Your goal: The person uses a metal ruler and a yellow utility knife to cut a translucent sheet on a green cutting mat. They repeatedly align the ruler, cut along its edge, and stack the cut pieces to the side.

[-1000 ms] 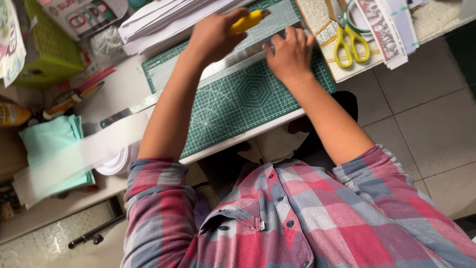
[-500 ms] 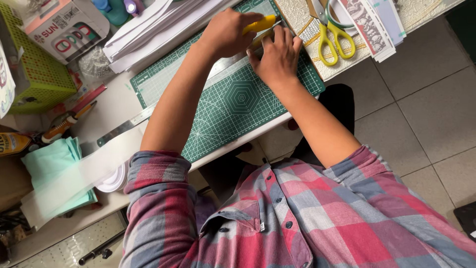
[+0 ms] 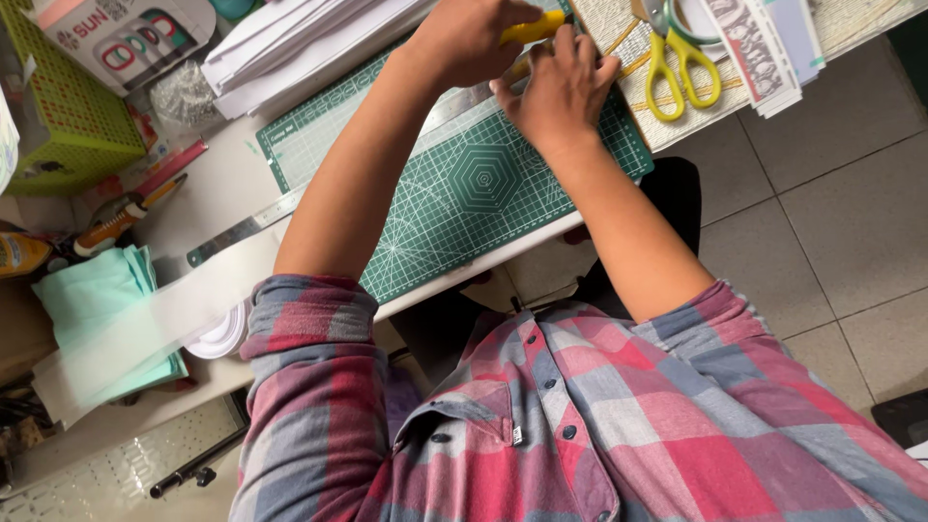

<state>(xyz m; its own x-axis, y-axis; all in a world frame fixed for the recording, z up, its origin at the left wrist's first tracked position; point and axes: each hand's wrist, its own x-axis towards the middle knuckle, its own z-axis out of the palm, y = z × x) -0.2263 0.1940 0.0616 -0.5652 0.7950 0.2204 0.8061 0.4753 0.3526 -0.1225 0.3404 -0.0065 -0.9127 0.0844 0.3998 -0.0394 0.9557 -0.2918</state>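
Observation:
My left hand is shut on a yellow utility knife at the far edge of the green cutting mat. Right beside it, my right hand presses flat with fingers spread on a long metal ruler that lies diagonally across the mat. Both hands touch at the ruler's far end. The knife's blade is hidden behind my hands. A white paper strip trails off the mat to the left.
Yellow-handled scissors lie on a woven mat to the right. A stack of white sheets sits beyond the cutting mat, with a green basket, teal paper and a tape roll at left. Tiled floor lies to the right.
My right hand has slid along the ruler to sit against my left hand. Both hands now work at the mat's far edge, and the view has shifted closer.

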